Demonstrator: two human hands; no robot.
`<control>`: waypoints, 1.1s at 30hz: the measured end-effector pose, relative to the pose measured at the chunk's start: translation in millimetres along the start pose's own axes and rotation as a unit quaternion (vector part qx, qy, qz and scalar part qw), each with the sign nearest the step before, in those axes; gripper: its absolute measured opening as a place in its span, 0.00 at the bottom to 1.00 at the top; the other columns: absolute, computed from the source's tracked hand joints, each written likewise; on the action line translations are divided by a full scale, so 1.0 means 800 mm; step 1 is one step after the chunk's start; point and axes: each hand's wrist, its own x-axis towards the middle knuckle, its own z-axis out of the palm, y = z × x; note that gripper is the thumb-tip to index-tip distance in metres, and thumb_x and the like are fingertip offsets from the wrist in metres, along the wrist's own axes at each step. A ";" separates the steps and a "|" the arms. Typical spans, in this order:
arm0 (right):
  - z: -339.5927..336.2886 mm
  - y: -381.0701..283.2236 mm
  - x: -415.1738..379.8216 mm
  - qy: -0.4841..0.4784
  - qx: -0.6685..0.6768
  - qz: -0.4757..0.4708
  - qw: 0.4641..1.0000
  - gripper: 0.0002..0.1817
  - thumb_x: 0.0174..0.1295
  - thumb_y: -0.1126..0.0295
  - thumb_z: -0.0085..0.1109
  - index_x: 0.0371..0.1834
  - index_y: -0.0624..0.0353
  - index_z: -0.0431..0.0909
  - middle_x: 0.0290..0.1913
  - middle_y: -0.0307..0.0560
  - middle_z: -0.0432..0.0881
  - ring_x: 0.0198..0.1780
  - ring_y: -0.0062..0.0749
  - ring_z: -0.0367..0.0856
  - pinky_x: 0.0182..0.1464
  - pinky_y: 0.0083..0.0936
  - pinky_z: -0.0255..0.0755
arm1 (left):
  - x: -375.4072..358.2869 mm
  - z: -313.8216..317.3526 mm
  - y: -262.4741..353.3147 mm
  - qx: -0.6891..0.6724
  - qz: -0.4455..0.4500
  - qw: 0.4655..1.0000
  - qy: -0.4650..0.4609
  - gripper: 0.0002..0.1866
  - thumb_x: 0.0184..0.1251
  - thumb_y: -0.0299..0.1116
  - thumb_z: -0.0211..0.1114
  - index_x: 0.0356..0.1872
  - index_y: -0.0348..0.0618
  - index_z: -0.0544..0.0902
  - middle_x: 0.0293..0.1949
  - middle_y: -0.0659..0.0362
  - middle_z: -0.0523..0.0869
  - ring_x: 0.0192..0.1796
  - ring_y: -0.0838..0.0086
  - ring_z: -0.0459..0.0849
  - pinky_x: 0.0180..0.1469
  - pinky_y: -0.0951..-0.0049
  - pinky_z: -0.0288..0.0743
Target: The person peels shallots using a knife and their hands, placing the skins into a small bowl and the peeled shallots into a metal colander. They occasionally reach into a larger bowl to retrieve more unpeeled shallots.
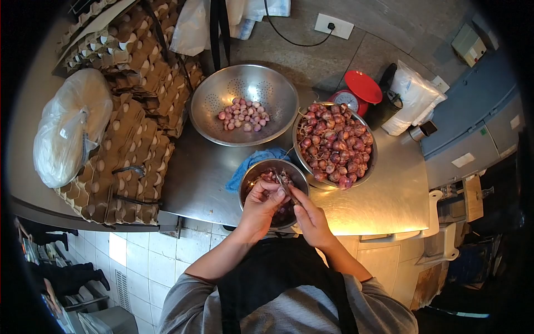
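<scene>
Both of my hands work over a small steel bowl (243, 192) at the counter's front edge, with dark reddish skins (267, 176) inside it. My left hand (260, 207) is closed in a pinch on what looks like a shallot, mostly hidden by the fingers. In my right hand (312, 221) is a small knife (285, 185), its blade up against the left fingertips. Unpeeled red shallots (336, 145) fill a bigger steel bowl (374, 162) to the right. Behind, a steel colander (203, 119) holds peeled pinkish shallots (245, 115).
A blue cloth (245, 167) lies beside the small bowl. Stacked egg trays (119, 150) and a filled plastic bag (75, 131) occupy the left. At the back right stand a red kitchen scale (362, 89) and a white bag (413, 94). The steel counter (384, 206) ends near my body.
</scene>
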 end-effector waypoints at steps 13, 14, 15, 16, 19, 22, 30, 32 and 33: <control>-0.004 -0.005 -0.002 -0.005 0.144 0.048 0.988 0.24 0.67 0.67 0.40 0.67 0.56 0.53 0.25 0.32 0.65 0.20 0.13 0.59 0.24 0.10 0.57 | -0.007 0.008 0.004 0.010 -0.019 1.000 -0.006 0.11 0.62 0.23 0.56 0.45 0.45 0.72 0.43 0.61 0.79 0.48 0.75 0.77 0.52 0.73 0.72; -0.005 -0.005 -0.006 -0.016 0.140 0.053 0.989 0.24 0.67 0.67 0.41 0.66 0.55 0.55 0.29 0.34 0.69 0.22 0.13 0.60 0.25 0.10 0.59 | -0.008 0.010 0.005 0.011 -0.015 1.000 0.000 0.12 0.61 0.23 0.56 0.46 0.45 0.71 0.44 0.61 0.78 0.48 0.76 0.76 0.52 0.73 0.72; -0.006 -0.005 -0.008 -0.026 0.136 0.058 0.989 0.23 0.66 0.67 0.42 0.65 0.54 0.57 0.34 0.36 0.73 0.23 0.13 0.62 0.27 0.11 0.61 | -0.009 0.010 0.004 0.040 0.008 0.999 -0.005 0.14 0.61 0.21 0.56 0.47 0.44 0.69 0.45 0.60 0.77 0.49 0.76 0.76 0.52 0.74 0.72; -0.005 -0.006 -0.008 -0.022 0.090 0.037 0.995 0.23 0.66 0.67 0.43 0.65 0.55 0.58 0.38 0.38 0.74 0.27 0.16 0.66 0.31 0.13 0.63 | -0.009 0.008 0.002 0.069 0.030 0.997 -0.009 0.15 0.60 0.20 0.56 0.48 0.43 0.68 0.46 0.59 0.76 0.49 0.76 0.75 0.52 0.74 0.73; -0.002 -0.004 -0.008 -0.012 0.004 0.001 1.000 0.23 0.66 0.67 0.43 0.64 0.58 0.59 0.51 0.46 0.73 0.41 0.25 0.73 0.45 0.18 0.66 | -0.008 0.002 -0.001 0.138 0.070 0.988 -0.025 0.18 0.59 0.18 0.57 0.49 0.42 0.64 0.45 0.58 0.76 0.48 0.76 0.75 0.49 0.75 0.74; -0.004 0.000 -0.008 -0.011 0.050 0.052 0.997 0.23 0.65 0.67 0.44 0.63 0.60 0.59 0.58 0.53 0.69 0.56 0.34 0.71 0.56 0.23 0.61 | -0.012 0.013 0.006 0.125 0.054 0.991 -0.013 0.20 0.56 0.17 0.59 0.48 0.42 0.65 0.43 0.58 0.76 0.46 0.78 0.75 0.49 0.77 0.71; -0.008 -0.016 -0.010 -0.019 -0.060 -0.080 0.995 0.24 0.65 0.65 0.44 0.64 0.55 0.58 0.55 0.57 0.72 0.51 0.46 0.76 0.50 0.26 0.67 | -0.012 0.003 0.002 0.221 0.164 0.961 -0.028 0.23 0.52 0.14 0.61 0.47 0.42 0.63 0.42 0.59 0.75 0.43 0.76 0.77 0.44 0.78 0.74; -0.011 -0.020 -0.010 -0.030 -0.062 -0.078 0.995 0.25 0.64 0.65 0.45 0.65 0.54 0.57 0.53 0.58 0.73 0.50 0.47 0.76 0.49 0.26 0.67 | -0.010 0.000 0.004 0.231 0.171 0.957 -0.027 0.23 0.51 0.14 0.61 0.47 0.42 0.63 0.42 0.59 0.74 0.43 0.76 0.77 0.43 0.78 0.74; -0.012 -0.020 -0.010 -0.036 -0.063 -0.077 0.994 0.25 0.64 0.65 0.45 0.65 0.54 0.57 0.52 0.58 0.74 0.50 0.47 0.76 0.49 0.26 0.68 | -0.011 0.000 0.006 0.231 0.168 0.958 -0.030 0.23 0.51 0.14 0.61 0.46 0.42 0.63 0.42 0.58 0.74 0.43 0.76 0.77 0.44 0.78 0.74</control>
